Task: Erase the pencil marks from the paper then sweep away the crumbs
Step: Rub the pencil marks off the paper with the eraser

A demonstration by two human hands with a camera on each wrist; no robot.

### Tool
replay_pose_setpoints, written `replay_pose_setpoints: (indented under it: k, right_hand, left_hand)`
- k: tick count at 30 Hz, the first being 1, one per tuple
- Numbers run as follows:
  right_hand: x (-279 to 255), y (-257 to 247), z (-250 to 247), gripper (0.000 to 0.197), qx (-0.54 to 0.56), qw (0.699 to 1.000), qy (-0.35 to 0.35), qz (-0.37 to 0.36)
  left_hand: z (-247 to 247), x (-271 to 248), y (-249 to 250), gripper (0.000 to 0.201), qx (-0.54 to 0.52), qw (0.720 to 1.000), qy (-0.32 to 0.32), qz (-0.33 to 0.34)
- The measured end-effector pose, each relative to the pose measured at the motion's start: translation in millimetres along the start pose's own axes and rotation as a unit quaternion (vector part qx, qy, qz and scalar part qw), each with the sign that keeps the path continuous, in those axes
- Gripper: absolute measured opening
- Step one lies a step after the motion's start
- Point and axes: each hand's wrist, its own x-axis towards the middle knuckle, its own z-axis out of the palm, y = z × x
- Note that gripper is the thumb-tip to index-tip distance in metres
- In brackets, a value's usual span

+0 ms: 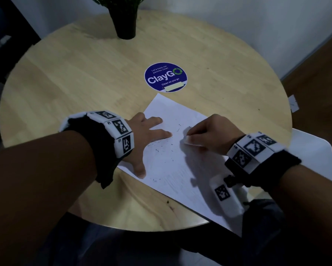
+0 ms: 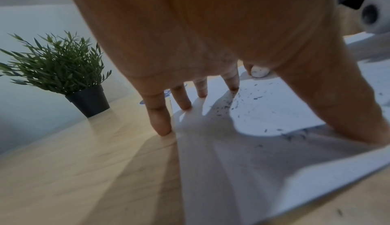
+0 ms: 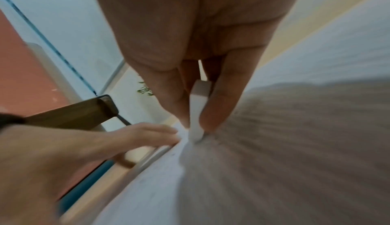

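A white sheet of paper (image 1: pixel 172 169) lies on the round wooden table (image 1: pixel 84 73), with dark eraser crumbs (image 1: pixel 161 146) scattered over its upper part. My left hand (image 1: pixel 151 135) lies flat with spread fingers on the paper's left edge, pressing it down. My right hand (image 1: pixel 203 131) pinches a white eraser (image 1: pixel 188 140) between thumb and fingers and holds its tip on the paper. The right wrist view shows the eraser (image 3: pixel 197 111) touching the sheet (image 3: pixel 295 162), blurred. In the left wrist view the crumbs (image 2: pixel 253 98) lie just beyond my fingers (image 2: pixel 158 115).
A potted green plant (image 1: pixel 125 18) stands at the table's far edge. A round blue sticker (image 1: pixel 165 77) is stuck on the table just beyond the paper. A white chair seat (image 1: pixel 314 154) sits to the right, below the table rim.
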Motion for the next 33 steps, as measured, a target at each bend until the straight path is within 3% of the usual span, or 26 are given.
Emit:
replay_pose_setpoints:
  k: [3, 4, 8, 12, 14, 19, 23, 25, 29, 33]
  right_hand:
    - [-18, -14, 16, 0.014, -0.035, 0.990, -0.124, -0.056]
    - [-20, -15, 17, 0.014, -0.040, 0.988, -0.133, -0.062]
    - [-2, 0, 0, 0.007, -0.007, 1.000, -0.003, -0.002]
    - [-13, -9, 13, 0.011, -0.016, 0.994, -0.104, -0.029]
    - [-12, -6, 12, 0.011, -0.011, 0.995, -0.099, -0.025]
    - [-4, 22, -11, 0.015, 0.033, 0.999, 0.027, 0.035]
    - [-13, 39, -15, 0.016, 0.014, 0.998, 0.038, 0.051]
    - [-15, 39, -14, 0.017, -0.006, 0.999, 0.032, 0.035]
    - [-13, 32, -10, 0.021, -0.028, 0.997, 0.067, -0.003]
    - [-14, 11, 6, 0.014, -0.102, 0.990, 0.000, -0.098]
  left_hand:
    - [-1, 0, 0, 0.122, 0.000, 1.000, 0.003, 0.001]
    - [-1, 0, 0, 0.121, 0.001, 1.000, 0.003, 0.002]
    - [-1, -1, 0, 0.121, 0.003, 1.000, -0.002, 0.001]
    - [-1, 2, -4, 0.121, -0.006, 1.000, 0.001, 0.003]
    - [-2, 4, -5, 0.119, -0.014, 1.000, -0.002, 0.004]
    - [-6, 8, -1, 0.082, -0.054, 0.997, 0.062, 0.003]
    - [-12, 17, 10, 0.065, -0.021, 0.993, 0.116, 0.007]
    - [-14, 19, 12, 0.066, -0.052, 0.993, 0.101, 0.009]
    - [-19, 21, 11, 0.090, -0.055, 0.995, 0.083, 0.015]
    - [-22, 23, 9, 0.093, -0.043, 0.996, 0.074, 0.010]
